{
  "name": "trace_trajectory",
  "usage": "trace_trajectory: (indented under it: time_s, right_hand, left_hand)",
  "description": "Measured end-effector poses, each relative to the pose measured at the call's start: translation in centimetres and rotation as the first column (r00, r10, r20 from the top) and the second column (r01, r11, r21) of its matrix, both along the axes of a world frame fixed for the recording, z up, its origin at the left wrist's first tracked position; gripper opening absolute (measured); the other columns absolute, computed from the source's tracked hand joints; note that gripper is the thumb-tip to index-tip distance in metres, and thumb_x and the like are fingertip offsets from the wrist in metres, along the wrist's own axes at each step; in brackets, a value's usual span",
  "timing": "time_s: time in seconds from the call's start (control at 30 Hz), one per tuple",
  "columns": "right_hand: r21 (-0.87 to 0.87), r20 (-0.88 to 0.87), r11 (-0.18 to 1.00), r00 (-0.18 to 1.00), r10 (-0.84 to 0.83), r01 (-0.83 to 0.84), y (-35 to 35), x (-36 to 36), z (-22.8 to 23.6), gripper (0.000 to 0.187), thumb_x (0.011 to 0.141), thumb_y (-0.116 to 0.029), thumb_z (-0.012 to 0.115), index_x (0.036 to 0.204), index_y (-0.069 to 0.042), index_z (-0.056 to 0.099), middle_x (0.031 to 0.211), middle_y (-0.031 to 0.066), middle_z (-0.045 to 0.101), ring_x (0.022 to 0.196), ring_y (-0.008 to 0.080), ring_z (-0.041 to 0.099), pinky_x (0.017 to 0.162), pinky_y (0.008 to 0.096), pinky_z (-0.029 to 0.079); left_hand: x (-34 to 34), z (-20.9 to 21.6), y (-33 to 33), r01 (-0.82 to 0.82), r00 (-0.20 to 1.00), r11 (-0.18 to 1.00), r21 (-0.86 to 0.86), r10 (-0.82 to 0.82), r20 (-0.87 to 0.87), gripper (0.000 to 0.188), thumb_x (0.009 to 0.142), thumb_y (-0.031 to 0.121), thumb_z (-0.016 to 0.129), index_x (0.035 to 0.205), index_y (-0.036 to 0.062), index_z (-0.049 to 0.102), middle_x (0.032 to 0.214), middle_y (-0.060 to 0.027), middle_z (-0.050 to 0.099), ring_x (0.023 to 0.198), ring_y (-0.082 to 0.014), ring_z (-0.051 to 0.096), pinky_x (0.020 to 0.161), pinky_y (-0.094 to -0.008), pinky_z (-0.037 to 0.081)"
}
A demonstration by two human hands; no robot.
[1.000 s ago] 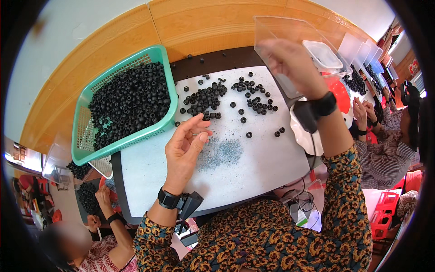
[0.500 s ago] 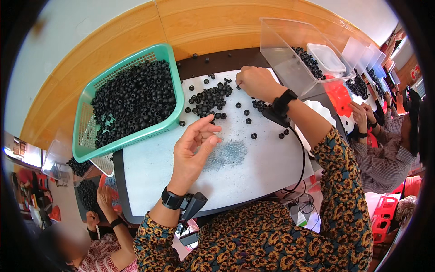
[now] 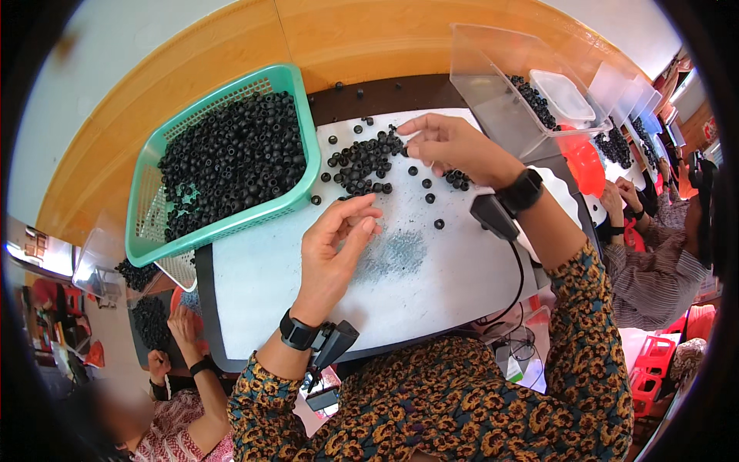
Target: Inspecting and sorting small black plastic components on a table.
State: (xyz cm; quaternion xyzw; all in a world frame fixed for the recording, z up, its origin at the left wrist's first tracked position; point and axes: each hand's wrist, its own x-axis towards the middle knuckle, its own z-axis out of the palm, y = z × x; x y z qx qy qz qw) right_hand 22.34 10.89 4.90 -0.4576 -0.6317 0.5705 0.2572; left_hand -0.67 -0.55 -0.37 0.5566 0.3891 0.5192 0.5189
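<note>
On the white sheet [image 3: 262, 285] lies a loose pile of small black hollow ring-shaped parts [image 3: 362, 173], with several strewn around it. My right hand [image 3: 454, 146] is at the pile's right edge, forefinger stretched out and thumb apart from it; I see nothing held in it. Nearer to me, my left hand [image 3: 331, 250] hovers over the sheet, fingers half bent, with a gap between thumb and forefinger and nothing visible there. A teal basket [image 3: 312, 158] full of the same black parts stands on the left. Blue-grey crumbs [image 3: 396, 254] are spread right of my left hand.
At the back right stands a clear plastic bin [image 3: 493, 115] with black parts and a white tub [image 3: 562, 100]. A white scalloped dish [image 3: 562, 204] sits beyond my right wrist, near a red tray [image 3: 586, 171]. A black cable [image 3: 517, 289] hangs there. Other people work on both sides.
My right hand has gone from a closed pinch at the pile's right end to stretched, parted fingers, with its wrist shifted right and nearer. My left hand stays nearly in place.
</note>
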Motion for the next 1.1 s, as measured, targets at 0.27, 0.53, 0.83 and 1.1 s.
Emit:
trace_trajectory:
  time_s: [0.27,0.53,0.83,1.1]
  right_hand:
    - [-0.263,-0.328,0.956,0.944,0.039,-0.13,-5.4,-2.2,0.3,0.044,0.089,-0.017,0.064,0.129,-0.003,0.051,0.081,0.0011,0.058,0.066,0.0084,0.053,0.06,0.0225,0.044]
    - [-0.028,-0.185,0.985,0.969,0.165,-0.173,-5.7,-3.0,-0.5,0.044,0.089,-0.019,0.066,0.125,0.002,0.051,0.086,0.0035,0.063,0.073,0.0076,0.056,0.059,0.023,0.047]
    - [0.331,-0.017,0.939,0.994,0.103,-0.092,-7.5,-3.3,-0.8,0.01,0.09,-0.007,0.066,0.095,0.0,0.062,0.086,0.0026,0.064,0.074,0.0038,0.056,0.063,0.0194,0.045]
    - [0.253,-0.137,0.965,0.985,0.107,-0.069,-7.3,-3.2,-1.7,0.011,0.085,-0.009,0.066,0.091,-0.001,0.064,0.075,0.0025,0.064,0.072,0.007,0.058,0.065,0.0235,0.048]
  left_hand:
    - [0.7,0.3,0.0,-0.062,0.997,0.99,0.124,0.068,-0.041,0.031,0.09,0.001,0.062,0.121,0.0023,0.06,0.104,-0.0055,0.059,0.084,-0.0092,0.059,0.075,-0.0231,0.049]
    - [0.8,0.1,-0.1,-0.049,0.997,0.989,0.137,0.057,-0.051,0.025,0.088,-0.002,0.063,0.113,-0.0003,0.063,0.1,-0.0054,0.059,0.082,-0.0092,0.06,0.071,-0.0221,0.05]
    - [0.6,0.2,-0.2,-0.038,0.999,0.999,0.016,0.037,0.015,0.015,0.089,-0.002,0.063,0.104,-0.0028,0.065,0.096,-0.0058,0.06,0.078,-0.01,0.062,0.069,-0.0212,0.052]
    - [0.8,-0.7,0.1,-0.055,0.988,0.983,0.176,0.078,-0.13,0.011,0.084,0.0,0.067,0.094,0.0006,0.064,0.085,-0.003,0.059,0.07,-0.0069,0.057,0.057,-0.0195,0.046]
